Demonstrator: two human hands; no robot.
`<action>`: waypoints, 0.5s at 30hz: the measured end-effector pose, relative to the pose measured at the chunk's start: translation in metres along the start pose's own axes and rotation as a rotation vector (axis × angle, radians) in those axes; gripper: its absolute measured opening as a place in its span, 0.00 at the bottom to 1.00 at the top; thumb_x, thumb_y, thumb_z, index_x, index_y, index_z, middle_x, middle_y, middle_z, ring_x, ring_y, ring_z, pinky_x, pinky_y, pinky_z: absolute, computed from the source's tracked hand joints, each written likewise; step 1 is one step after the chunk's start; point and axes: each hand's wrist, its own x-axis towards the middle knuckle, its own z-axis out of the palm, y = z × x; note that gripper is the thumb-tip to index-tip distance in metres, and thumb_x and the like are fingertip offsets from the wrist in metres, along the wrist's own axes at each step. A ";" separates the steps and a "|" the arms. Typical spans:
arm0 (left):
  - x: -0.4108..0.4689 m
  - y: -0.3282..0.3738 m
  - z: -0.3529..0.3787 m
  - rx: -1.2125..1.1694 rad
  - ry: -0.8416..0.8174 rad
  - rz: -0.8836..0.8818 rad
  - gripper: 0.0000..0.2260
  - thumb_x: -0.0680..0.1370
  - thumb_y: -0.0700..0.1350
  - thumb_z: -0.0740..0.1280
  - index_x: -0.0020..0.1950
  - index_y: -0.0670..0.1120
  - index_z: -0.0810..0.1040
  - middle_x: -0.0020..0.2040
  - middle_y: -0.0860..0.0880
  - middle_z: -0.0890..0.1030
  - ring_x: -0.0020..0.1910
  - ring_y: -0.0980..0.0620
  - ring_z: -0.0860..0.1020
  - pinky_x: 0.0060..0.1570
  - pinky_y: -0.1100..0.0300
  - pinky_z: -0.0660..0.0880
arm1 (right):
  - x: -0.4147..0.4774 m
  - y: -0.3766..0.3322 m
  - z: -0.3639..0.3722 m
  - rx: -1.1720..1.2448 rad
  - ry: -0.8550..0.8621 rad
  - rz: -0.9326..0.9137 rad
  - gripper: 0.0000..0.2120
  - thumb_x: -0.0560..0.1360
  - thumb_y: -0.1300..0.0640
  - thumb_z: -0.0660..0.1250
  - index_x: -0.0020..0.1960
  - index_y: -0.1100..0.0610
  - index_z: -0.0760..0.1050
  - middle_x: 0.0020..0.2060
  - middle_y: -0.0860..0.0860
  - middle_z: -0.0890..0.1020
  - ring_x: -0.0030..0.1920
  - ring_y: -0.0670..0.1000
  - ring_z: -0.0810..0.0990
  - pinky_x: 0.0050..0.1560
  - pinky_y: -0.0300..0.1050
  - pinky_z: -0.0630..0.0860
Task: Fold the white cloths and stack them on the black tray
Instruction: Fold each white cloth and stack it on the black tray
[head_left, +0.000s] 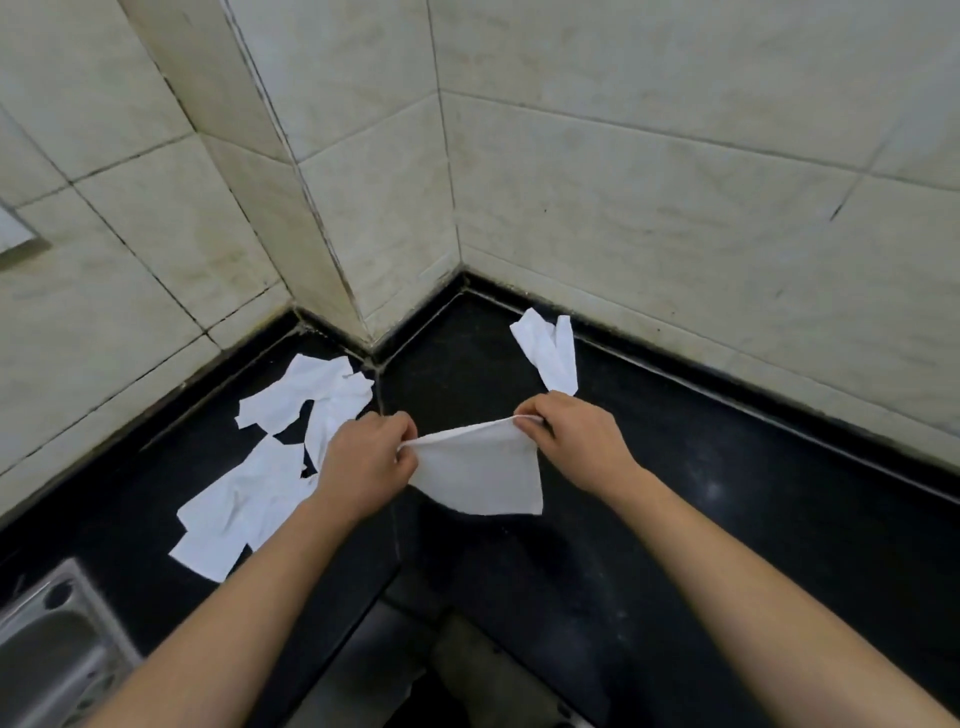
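A white cloth (480, 470) hangs stretched between my two hands above the black counter (701, 509). My left hand (369, 457) pinches its left top corner and my right hand (571, 434) pinches its right top corner. Several loose white cloths (270, 457) lie crumpled on the counter to the left of my left hand. Another crumpled white cloth (550, 348) lies beyond my right hand near the wall. I cannot make out a black tray apart from the black counter.
Beige tiled walls (623, 182) close the counter at the back, with a jutting corner at the left. A steel sink (47, 654) sits at the bottom left. The counter's front edge runs below my forearms.
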 end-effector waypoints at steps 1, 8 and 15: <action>0.003 0.003 0.004 0.000 0.000 0.006 0.04 0.69 0.43 0.69 0.41 0.50 0.75 0.33 0.52 0.76 0.36 0.49 0.75 0.34 0.58 0.63 | -0.003 0.006 -0.002 -0.010 -0.008 0.006 0.10 0.82 0.44 0.60 0.55 0.45 0.77 0.50 0.41 0.81 0.49 0.44 0.79 0.48 0.45 0.77; 0.063 -0.002 0.010 -0.039 -0.007 -0.033 0.04 0.73 0.43 0.68 0.46 0.51 0.80 0.43 0.52 0.79 0.46 0.50 0.75 0.38 0.57 0.68 | 0.027 0.028 -0.018 -0.061 0.016 0.137 0.09 0.82 0.47 0.60 0.56 0.45 0.78 0.52 0.42 0.80 0.52 0.48 0.79 0.48 0.46 0.76; 0.110 -0.026 -0.007 -0.073 0.303 0.007 0.05 0.71 0.38 0.73 0.43 0.46 0.82 0.40 0.49 0.82 0.43 0.45 0.77 0.38 0.56 0.71 | 0.075 0.022 -0.023 -0.060 0.258 0.143 0.08 0.81 0.49 0.63 0.55 0.49 0.79 0.49 0.46 0.81 0.51 0.50 0.80 0.43 0.50 0.78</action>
